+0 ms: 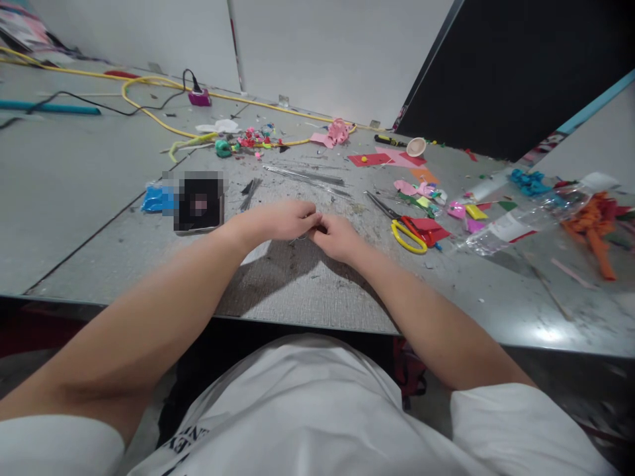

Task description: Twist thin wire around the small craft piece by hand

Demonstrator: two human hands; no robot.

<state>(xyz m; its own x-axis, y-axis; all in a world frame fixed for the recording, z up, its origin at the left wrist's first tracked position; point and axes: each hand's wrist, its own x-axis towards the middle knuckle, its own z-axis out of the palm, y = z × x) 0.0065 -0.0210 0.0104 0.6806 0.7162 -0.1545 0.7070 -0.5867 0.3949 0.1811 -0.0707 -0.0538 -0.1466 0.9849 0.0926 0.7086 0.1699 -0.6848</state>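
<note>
Two hands meet at the middle of the worktop. The left hand and right hand pinch one thin wire between fingertips. One pair of scissors and one phone lie nearby. No writing is readable.

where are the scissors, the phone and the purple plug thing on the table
scissors [409,238], head view, on the yellow handle loop
phone [198,203], head view, middle of its dark screen
purple plug [199,98], head view, on its purple body by the black cable
</note>
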